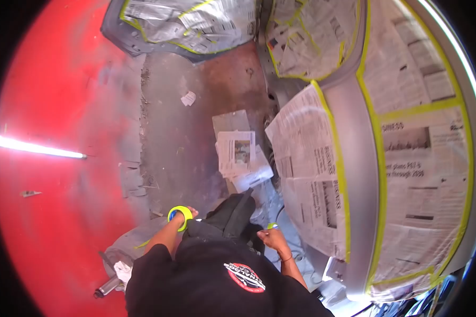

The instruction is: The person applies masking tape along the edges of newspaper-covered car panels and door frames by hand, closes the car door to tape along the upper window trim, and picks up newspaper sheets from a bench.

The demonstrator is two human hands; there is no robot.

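Observation:
My left hand (190,212) hangs beside my left thigh. A yellow-green roll of masking tape (185,226) with a blue inner core encircles that hand or its wrist; its fingers are too small and foreshortened to read. In front of my right hip, my right hand (273,240) is closed, with a bit of yellow-green masking tape (272,226) showing at its fingertips. To the right stands a grey car body panel (362,158). Newspaper sheets (423,174) cover much of it, edged with yellow-green tape.
More papered car parts (195,24) are at the far end. Loose papers (238,153) and a crumpled scrap (188,98) lie on the grey floor (174,142). At left is a red surface (53,105) with a bright light tube (37,146). A metal cylinder (108,287) sits at lower left.

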